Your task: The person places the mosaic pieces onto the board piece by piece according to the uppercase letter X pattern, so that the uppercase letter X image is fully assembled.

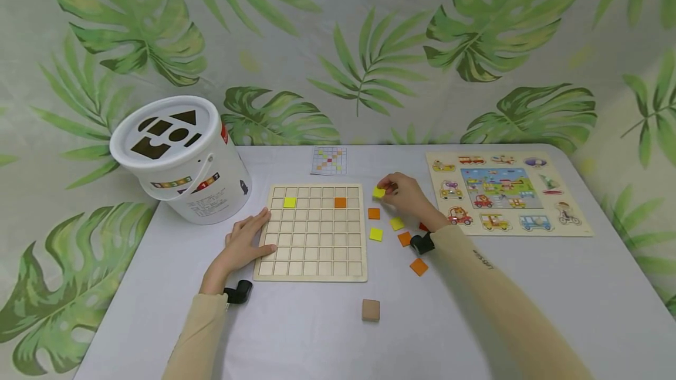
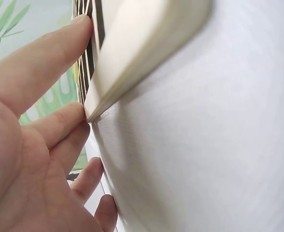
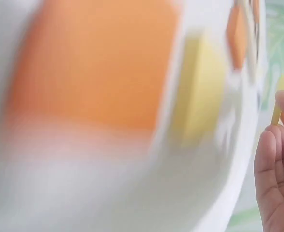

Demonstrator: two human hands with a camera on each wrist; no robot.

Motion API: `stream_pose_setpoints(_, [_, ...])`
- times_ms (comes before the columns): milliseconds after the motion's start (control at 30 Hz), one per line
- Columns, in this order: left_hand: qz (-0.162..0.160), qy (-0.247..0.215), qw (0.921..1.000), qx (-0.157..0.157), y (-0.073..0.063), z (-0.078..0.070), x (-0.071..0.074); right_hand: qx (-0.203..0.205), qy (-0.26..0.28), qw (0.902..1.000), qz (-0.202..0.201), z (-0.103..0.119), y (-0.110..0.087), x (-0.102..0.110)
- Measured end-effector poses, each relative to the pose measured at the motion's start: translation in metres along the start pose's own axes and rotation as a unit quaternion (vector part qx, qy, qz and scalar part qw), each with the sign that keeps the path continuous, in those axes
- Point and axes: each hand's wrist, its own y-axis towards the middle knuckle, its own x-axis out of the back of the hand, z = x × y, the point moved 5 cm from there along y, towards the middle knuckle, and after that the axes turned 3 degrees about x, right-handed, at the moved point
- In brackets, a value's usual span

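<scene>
Leafy backdrop (image 1: 364, 69) behind, white-covered table (image 1: 296, 333) below, and all the action sat around a gridded wooden board (image 1: 311, 239)! Left hand (image 1: 244, 245) first: fingers spread loosely along the board's left edge, thumb resting on its face, pinching nothing. Over on the other side, the right hand (image 1: 405, 194) had it: a yellow tile (image 1: 378, 192), pinched between thumb and fingertips, held just off the board's upper right. Orange showed by those fingers in the right wrist view too, but whether that piece was gripped, nobody could tell.

How did the tile look to handle? Light and stiff, by my judgement, hardly fragile, though its smooth faces might slip. Opposite edges looked the best hold, fingertips only, leaving the underside free; lying flat, so thin a piece could be fiddly to lift. As for the board, it seemed rigid and light enough to slide, so the frame was the place to steady it.

Two squares sat in the same row of the grid, one yellow (image 1: 290, 202), one orange (image 1: 340, 202). Loose tiles (image 1: 376, 234) lay scattered beneath the right hand, a wooden block (image 1: 371, 310) nearer the person.
</scene>
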Motion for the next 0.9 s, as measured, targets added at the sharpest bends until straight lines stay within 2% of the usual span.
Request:
stream_pose_setpoints(267, [0.002,0.0,1.0,0.002,0.001,-0.001,0.0,0.045,0.039,0.9969,0.052,0.046,0.016,-0.046])
stream_pose_setpoints(533, [0.005,-0.004,1.0,0.003,0.002,-0.001,0.0,0.073,0.046,0.9926,0.086,0.081,0.031,-0.093])
stream_pose_setpoints(733, [0.009,-0.001,0.9999,0.012,0.002,0.002,0.0,0.093,0.021,0.9889,0.114,0.097,0.04,-0.118])
stream_pose_setpoints(900, [0.01,-0.004,0.9998,0.016,0.002,0.004,-0.002,0.109,-0.016,0.9851,0.132,0.102,0.043,-0.13])
